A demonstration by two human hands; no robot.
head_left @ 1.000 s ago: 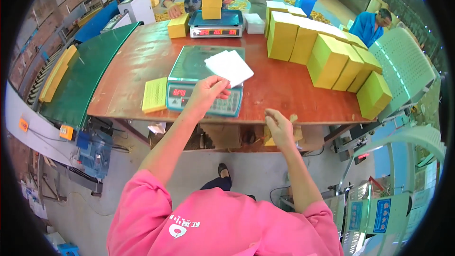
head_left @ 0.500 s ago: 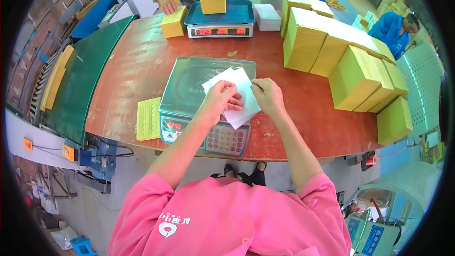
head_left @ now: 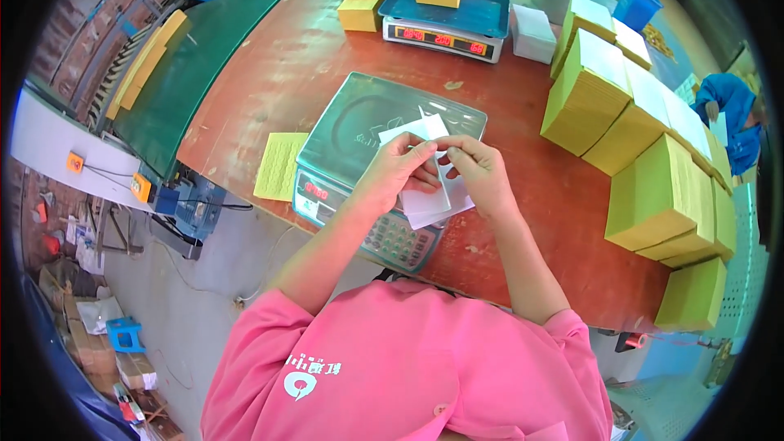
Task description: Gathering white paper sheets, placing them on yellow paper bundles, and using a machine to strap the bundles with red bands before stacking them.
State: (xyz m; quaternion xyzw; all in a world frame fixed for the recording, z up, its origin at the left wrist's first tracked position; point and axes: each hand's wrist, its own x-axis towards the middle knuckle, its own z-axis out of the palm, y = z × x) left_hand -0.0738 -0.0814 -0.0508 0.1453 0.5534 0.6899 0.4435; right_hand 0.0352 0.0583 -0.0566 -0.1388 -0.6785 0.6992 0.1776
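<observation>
Head: hands (head_left: 441,173) pinch thin white sheets (head_left: 426,196)

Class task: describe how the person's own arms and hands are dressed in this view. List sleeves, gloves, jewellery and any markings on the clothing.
Both hands, the left hand and the right hand, are bare, without gloves. The forearms are uncovered too. The pink shirt has short sleeves ending above the elbows, and a small white emblem on its front. No watch or bracelet shows; rings cannot be made out.

Yellow packs (head_left: 645,139) stacked right — red scale displays (head_left: 441,37) centre.
</observation>
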